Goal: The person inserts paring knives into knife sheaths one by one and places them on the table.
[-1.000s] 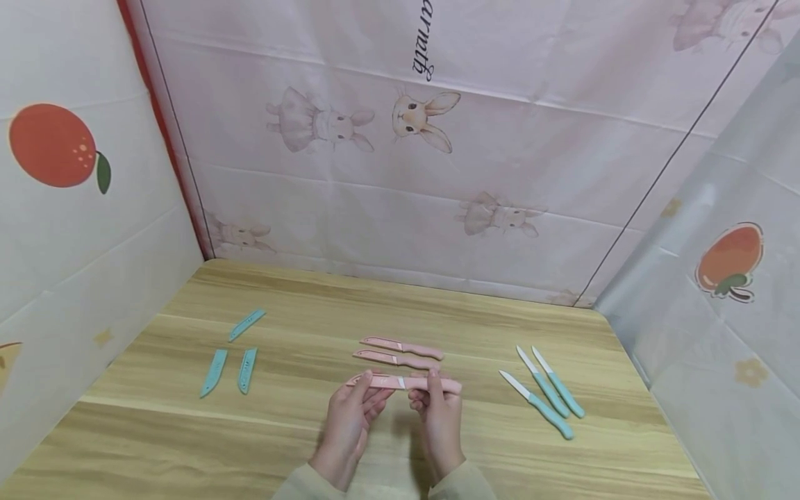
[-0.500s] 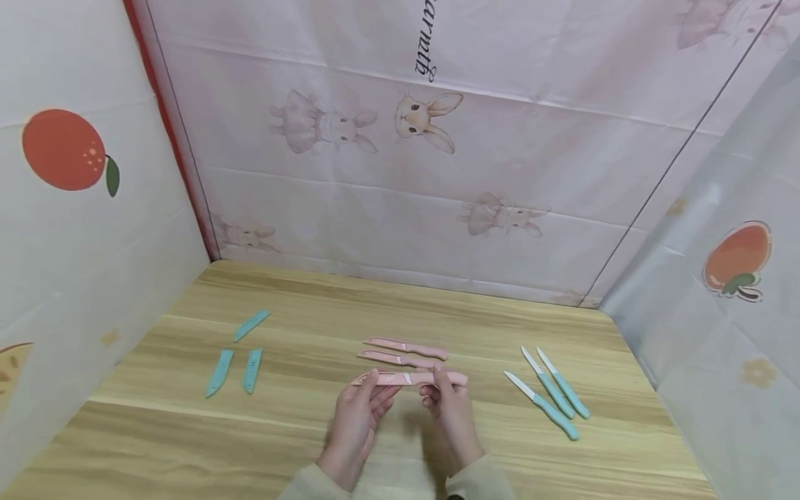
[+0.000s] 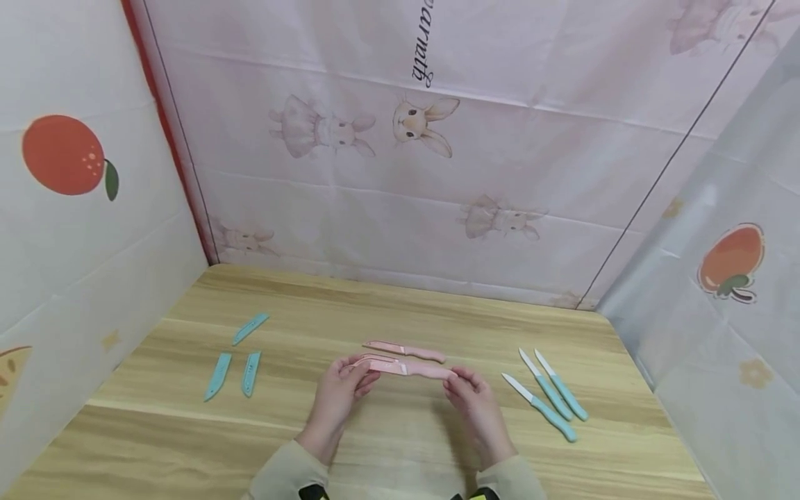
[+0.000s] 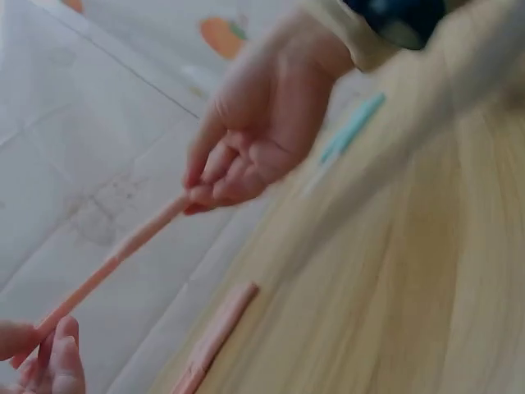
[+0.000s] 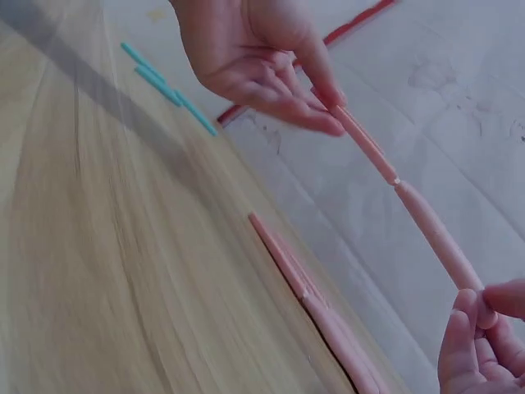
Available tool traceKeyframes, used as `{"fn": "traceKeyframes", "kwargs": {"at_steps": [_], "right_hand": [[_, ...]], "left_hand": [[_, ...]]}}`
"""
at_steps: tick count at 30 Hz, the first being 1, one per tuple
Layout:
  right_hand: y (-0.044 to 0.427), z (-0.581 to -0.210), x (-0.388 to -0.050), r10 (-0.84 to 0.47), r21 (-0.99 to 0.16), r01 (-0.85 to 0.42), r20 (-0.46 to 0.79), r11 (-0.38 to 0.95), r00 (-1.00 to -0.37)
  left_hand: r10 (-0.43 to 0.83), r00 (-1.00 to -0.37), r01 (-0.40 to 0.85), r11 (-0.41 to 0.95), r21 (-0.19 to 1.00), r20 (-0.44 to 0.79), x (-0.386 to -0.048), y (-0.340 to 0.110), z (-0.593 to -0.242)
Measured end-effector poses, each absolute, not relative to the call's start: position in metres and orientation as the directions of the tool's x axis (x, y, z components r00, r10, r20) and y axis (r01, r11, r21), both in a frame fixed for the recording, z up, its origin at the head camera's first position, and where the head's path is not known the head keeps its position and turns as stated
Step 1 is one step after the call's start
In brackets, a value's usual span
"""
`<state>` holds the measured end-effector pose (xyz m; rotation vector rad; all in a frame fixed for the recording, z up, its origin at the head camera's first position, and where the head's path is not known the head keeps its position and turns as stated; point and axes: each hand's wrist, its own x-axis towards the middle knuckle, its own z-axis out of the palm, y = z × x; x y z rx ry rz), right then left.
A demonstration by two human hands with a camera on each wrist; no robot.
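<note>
A pink paring knife in its pink sheath (image 3: 400, 367) is held level above the table between both hands. My left hand (image 3: 334, 399) pinches the sheathed end between thumb and fingers. At the other end, my right hand (image 3: 480, 411) pinches the tip of the handle. Just behind it lies another sheathed pink knife (image 3: 405, 350), flat on the table. The held knife covers the spot where a further pink one was seen earlier. In the right wrist view, the held knife (image 5: 431, 223) is clear of the pink knives on the table (image 5: 283, 261).
Several turquoise things lie apart: three sheaths (image 3: 217, 376) at the left of the wooden table (image 3: 187, 444), and three bare-bladed turquoise-handled knives (image 3: 553, 396) at the right. Printed cloth walls (image 3: 387, 222) stand at the back and both sides.
Both hands have moved forward with the held pink knife, toward those lying behind. My right hand has slid outward to the handle's end, and the hands are farther apart.
</note>
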<state>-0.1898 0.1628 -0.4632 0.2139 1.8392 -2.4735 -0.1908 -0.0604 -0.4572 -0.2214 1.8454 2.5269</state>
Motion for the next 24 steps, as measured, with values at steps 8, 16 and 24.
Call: {"fn": "traceKeyframes", "kwargs": {"at_steps": [8,16,24], "right_hand": [[0.173,-0.47,-0.197,0.024,-0.988,0.144,-0.145,-0.058,-0.989],[0.178,-0.482,-0.208,-0.005,-0.931,0.051,-0.057,0.362,-0.998],[0.175,-0.489,-0.221,-0.109,-0.821,-0.059,-0.004,0.567,-0.994]], "left_hand": [[-0.087,-0.985,-0.128,-0.234,0.964,-0.151,-0.204,-0.079,-0.464],[0.003,-0.98,-0.197,0.064,0.978,-0.198,-0.222,-0.096,-0.47],[0.072,-0.977,-0.165,0.354,0.92,-0.203,-0.234,-0.102,-0.476]]}}
